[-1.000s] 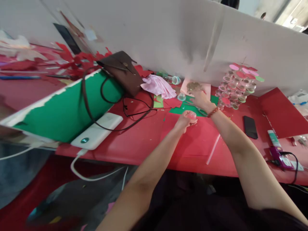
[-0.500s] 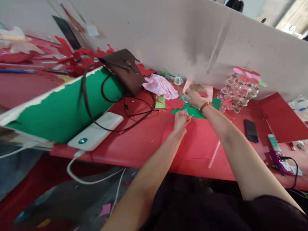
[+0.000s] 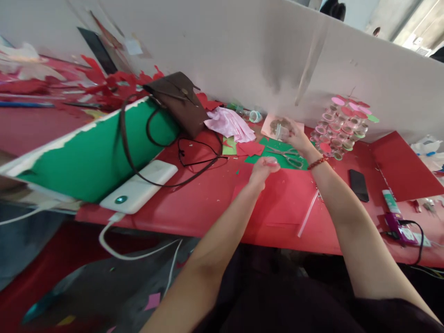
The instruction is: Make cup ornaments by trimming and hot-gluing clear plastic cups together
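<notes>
My left hand (image 3: 262,169) is closed over the red table (image 3: 208,199), pinching a small pale pink round piece (image 3: 271,161) at its fingertips. My right hand (image 3: 299,138) reaches farther back, just past the green paper (image 3: 258,157), and its fingers hold a small clear plastic cup (image 3: 281,132) in front of a pink card (image 3: 268,124) with brownish bits on it. A red bead bracelet (image 3: 317,162) sits on my right wrist. Green-handled scissors (image 3: 288,156) lie on the green paper between my two hands.
A stack of clear cups with pink and red lids (image 3: 342,125) stands right of my right hand. A black phone (image 3: 357,185), glue tube (image 3: 390,201) and clear stick (image 3: 308,215) lie right. Left are a brown bag (image 3: 180,101), power bank (image 3: 138,187), green board (image 3: 86,152) and pink tissue (image 3: 229,124). A white partition (image 3: 243,51) runs behind.
My right hand drew left to the green paper, then moved back toward the pink card, now with a clear cup in it. My left hand stayed closed in place.
</notes>
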A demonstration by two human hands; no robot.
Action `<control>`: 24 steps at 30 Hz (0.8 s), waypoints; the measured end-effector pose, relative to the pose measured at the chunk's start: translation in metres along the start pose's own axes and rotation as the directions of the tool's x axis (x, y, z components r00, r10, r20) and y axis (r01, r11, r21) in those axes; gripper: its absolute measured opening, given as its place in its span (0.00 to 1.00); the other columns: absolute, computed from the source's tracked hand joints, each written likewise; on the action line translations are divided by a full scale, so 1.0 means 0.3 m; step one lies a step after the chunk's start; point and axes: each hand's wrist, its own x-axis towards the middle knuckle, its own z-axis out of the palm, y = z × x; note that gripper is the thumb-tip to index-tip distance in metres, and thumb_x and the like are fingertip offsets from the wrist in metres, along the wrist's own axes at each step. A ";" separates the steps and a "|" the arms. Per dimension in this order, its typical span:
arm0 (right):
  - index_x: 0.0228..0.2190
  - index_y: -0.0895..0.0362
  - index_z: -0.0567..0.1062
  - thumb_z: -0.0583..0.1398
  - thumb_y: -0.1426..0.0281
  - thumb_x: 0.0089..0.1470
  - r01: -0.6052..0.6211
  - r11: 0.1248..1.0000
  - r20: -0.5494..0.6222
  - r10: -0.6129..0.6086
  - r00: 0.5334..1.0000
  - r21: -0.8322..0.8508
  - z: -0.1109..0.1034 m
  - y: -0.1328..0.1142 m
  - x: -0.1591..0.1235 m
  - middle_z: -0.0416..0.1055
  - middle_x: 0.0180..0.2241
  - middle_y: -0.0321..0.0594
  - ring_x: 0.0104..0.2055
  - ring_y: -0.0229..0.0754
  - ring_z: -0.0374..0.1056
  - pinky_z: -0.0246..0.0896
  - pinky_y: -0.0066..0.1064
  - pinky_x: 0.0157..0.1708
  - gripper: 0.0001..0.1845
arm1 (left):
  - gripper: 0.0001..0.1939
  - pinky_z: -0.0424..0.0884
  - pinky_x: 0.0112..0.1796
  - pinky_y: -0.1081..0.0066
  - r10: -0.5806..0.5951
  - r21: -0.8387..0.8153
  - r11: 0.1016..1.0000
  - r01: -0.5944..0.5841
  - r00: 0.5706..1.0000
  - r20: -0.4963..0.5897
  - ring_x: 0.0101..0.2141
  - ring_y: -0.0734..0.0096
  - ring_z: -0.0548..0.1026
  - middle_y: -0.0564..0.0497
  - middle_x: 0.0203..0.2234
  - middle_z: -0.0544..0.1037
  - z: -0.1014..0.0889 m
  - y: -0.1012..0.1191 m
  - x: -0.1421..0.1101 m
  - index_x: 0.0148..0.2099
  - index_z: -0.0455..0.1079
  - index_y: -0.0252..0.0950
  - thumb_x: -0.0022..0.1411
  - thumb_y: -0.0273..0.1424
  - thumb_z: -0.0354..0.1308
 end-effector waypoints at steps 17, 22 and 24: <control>0.57 0.52 0.74 0.62 0.67 0.57 0.092 0.993 -0.186 -0.077 0.980 0.077 -0.014 -0.009 -0.465 0.73 0.58 0.49 0.60 0.50 0.70 0.73 0.43 0.55 0.25 | 0.10 0.65 0.58 0.63 0.409 0.355 0.779 -0.517 0.848 0.338 0.46 0.60 0.76 0.50 0.35 0.81 0.030 0.085 -0.084 0.27 0.80 0.42 0.52 0.21 0.71; 0.56 0.53 0.75 0.62 0.67 0.57 0.134 0.983 -0.169 -0.111 0.979 0.128 -0.016 -0.030 -0.478 0.73 0.56 0.48 0.54 0.48 0.73 0.74 0.39 0.49 0.24 | 0.06 0.69 0.44 0.68 0.395 0.293 0.806 -0.514 0.836 0.380 0.36 0.67 0.76 0.52 0.31 0.81 0.014 0.051 -0.073 0.29 0.81 0.41 0.57 0.25 0.68; 0.55 0.53 0.74 0.62 0.67 0.56 0.074 0.993 -0.191 -0.054 0.980 0.096 -0.019 -0.024 -0.479 0.74 0.55 0.48 0.47 0.46 0.74 0.74 0.40 0.46 0.24 | 0.05 0.69 0.40 0.70 0.433 0.265 0.824 -0.500 0.859 0.275 0.32 0.69 0.74 0.53 0.27 0.78 -0.013 0.046 -0.042 0.30 0.80 0.40 0.59 0.27 0.67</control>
